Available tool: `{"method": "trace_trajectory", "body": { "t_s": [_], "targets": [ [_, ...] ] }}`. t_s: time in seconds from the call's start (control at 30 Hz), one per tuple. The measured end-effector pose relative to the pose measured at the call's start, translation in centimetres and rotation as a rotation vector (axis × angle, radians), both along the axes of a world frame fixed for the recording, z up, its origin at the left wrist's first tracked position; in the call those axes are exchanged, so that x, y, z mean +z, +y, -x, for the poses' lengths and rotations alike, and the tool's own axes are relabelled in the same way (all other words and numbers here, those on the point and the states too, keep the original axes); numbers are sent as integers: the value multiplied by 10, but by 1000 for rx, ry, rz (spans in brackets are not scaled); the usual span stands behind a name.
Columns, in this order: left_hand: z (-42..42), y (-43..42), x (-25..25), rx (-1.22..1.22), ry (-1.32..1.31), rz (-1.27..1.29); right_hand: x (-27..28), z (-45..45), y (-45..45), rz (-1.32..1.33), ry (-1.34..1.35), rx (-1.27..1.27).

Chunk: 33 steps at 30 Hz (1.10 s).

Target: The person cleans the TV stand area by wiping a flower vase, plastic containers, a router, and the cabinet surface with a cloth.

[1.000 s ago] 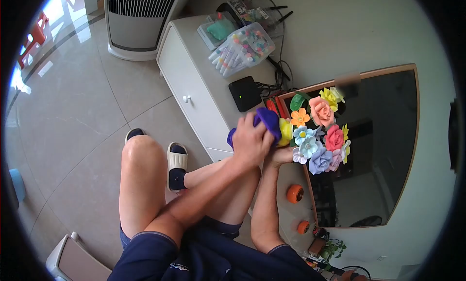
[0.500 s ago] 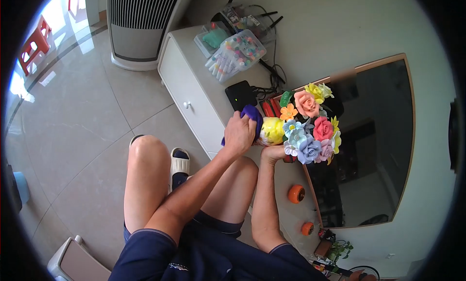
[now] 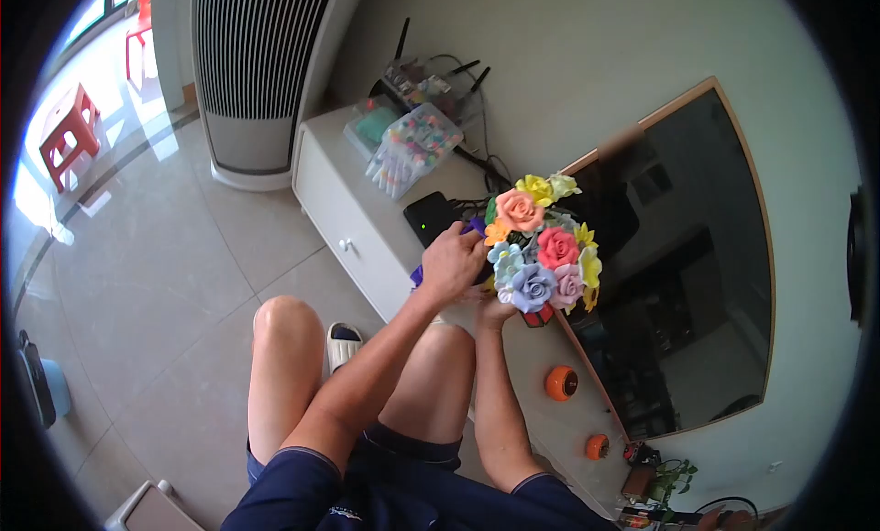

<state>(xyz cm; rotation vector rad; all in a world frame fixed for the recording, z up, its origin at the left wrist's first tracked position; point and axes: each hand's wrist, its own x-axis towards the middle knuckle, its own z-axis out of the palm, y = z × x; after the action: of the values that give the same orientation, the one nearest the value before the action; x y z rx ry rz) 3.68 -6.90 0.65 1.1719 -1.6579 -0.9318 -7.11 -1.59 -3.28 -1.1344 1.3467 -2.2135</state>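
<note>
My left hand [image 3: 453, 263] is closed on a purple cloth [image 3: 417, 276], pressed near the vase under the flowers; a bit of the cloth also shows beyond my fingers. My right hand [image 3: 496, 312] is beneath the bouquet, holding the vase from below, its fingers partly hidden. The bouquet of artificial flowers [image 3: 541, 256] has orange, pink, blue, lilac and yellow blooms and tilts toward me, covering most of the yellow vase.
A white cabinet [image 3: 344, 219] carries a black box [image 3: 429, 218], a clear case of markers [image 3: 412, 146] and a router with cables. Behind the flowers leans a television [image 3: 683, 274]. Two orange pots [image 3: 561, 383] are at the right; a red stool [image 3: 71, 132] stands far left.
The bouquet has tipped toward me and moved left in view, now hiding most of the vase. My left hand with the cloth has moved closer to the flowers. The view has shifted.
</note>
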Motion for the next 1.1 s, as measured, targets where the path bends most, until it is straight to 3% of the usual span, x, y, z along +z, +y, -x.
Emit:
{"method": "trace_trajectory", "body": {
  "t_s": [0.07, 0.17, 0.2, 0.3, 0.5, 1.1],
  "targets": [
    [5, -26, -16, -117, -106, -14, -5, 9, -10, 11, 68, -181],
    [19, -50, -59, -269, -301, 170, -14, 19, -15, 4, 114, -298],
    [18, -48, -63, -277, -259, 177, -18, 22, -15, 8, 119, -316],
    [8, -23, -51, -74, -81, -124, -26, 30, -14, 10, 132, -334],
    [0, 24, -57, 171, 37, -106, -39, 50, -7, 55, 123, -271],
    [9, 38, -56, -148, 134, -135, -44, 127, 38, -5, 53, -128]
  ]
}}
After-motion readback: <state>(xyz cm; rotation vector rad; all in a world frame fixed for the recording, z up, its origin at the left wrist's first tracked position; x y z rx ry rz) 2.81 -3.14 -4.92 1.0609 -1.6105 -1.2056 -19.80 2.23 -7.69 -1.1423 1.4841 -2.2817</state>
